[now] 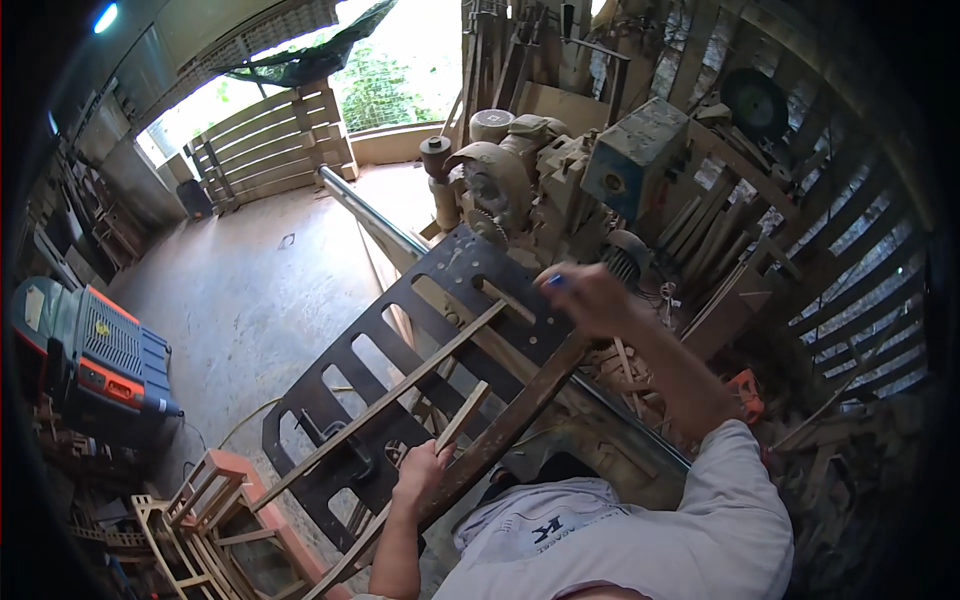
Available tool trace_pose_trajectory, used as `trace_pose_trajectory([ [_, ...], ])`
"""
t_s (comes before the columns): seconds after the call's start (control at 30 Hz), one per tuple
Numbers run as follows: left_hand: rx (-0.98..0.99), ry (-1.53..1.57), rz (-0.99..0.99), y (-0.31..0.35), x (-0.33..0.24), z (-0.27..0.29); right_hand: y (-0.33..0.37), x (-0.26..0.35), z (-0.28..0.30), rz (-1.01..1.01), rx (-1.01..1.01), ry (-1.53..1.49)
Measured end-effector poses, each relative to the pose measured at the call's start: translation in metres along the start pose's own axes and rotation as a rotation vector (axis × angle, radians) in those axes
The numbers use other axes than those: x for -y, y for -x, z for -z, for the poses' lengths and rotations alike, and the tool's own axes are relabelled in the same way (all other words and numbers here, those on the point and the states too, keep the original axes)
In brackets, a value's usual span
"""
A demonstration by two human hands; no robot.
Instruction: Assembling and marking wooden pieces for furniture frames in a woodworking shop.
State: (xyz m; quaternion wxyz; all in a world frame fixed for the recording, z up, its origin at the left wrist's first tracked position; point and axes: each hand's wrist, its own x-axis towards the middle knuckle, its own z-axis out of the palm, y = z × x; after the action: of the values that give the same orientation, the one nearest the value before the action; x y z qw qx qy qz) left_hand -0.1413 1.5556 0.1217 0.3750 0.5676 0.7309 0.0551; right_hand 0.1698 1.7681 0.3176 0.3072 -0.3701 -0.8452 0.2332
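Note:
My left hand (423, 468) is closed around a thin wooden strip (466, 412), whose end points up and to the right over the slotted board. My right hand (592, 300) is raised above the board's far right end, fingers closed on a small blue object (557, 281), too little seen to tell its kind. Below both hands lies a dark slotted board (395, 335) with rounded slots. A longer wooden strip (385, 398) lies lengthwise across it. Near the board's left part sits a dark metal clamp (350, 450).
Beyond the board's far end stand a toothed circular blade (487, 228) and dusty machinery (497, 175). A blue box (630, 165) is to their right. Wooden frames (225, 525) lean at lower left, below an orange-and-grey machine (110, 355). Offcuts (630, 372) lie under the right arm.

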Motion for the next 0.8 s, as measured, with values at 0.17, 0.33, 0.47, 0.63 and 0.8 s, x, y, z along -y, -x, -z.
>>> trace_pose_trajectory([
  [0.17, 0.053, -0.045, -0.021, -0.019, -0.004, -0.022, 0.024, -0.077, 0.124, -0.332, -0.391, 0.055],
  [0.33, -0.040, -0.208, -0.014, -0.028, -0.030, -0.038, 0.051, -0.191, 0.203, -0.488, -0.500, 0.199],
  [0.47, -0.217, -0.224, 0.022, -0.027, -0.006, -0.065, 0.052, -0.245, 0.216, -0.626, -0.664, -0.088],
  [0.63, -0.232, -0.247, 0.010, -0.024, -0.014, -0.063, 0.046, -0.310, 0.220, -0.506, -0.498, 0.202],
  [0.8, -0.243, -0.127, 0.006, -0.014, -0.028, -0.057, 0.009, -0.340, 0.184, -0.248, -0.598, 0.488],
])
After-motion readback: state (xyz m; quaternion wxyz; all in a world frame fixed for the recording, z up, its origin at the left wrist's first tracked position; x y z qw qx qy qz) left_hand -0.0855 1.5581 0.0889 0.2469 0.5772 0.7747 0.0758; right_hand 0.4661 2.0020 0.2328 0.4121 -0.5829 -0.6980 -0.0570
